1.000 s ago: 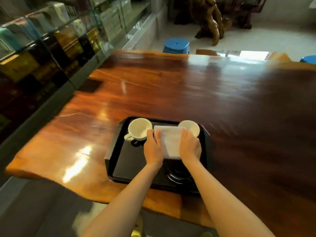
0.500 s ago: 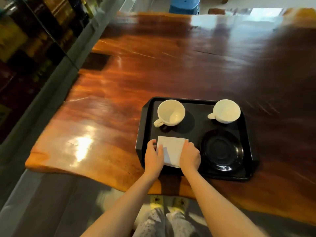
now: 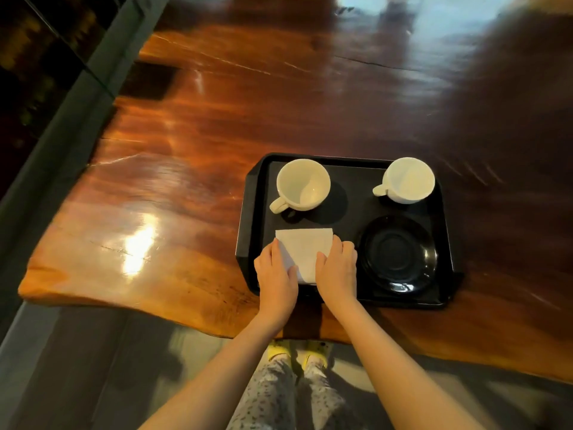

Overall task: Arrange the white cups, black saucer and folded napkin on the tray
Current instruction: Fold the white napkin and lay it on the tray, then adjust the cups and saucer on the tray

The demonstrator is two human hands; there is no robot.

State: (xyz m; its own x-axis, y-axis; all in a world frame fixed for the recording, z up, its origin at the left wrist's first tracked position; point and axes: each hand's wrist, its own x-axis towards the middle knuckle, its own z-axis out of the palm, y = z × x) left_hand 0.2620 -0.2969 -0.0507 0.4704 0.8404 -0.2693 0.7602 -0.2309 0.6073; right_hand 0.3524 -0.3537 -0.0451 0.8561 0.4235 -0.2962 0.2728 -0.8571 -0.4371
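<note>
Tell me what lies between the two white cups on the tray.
Nothing: in the head view, only bare black tray floor separates the left cup from the right cup.

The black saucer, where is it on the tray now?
In the head view, the black saucer lies in the near right corner of the tray, in front of the right white cup and beside the folded napkin.

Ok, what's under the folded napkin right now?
The folded napkin lies on the black tray, with the left hand and right hand on its near corners. Anything beneath it is covered.
</note>
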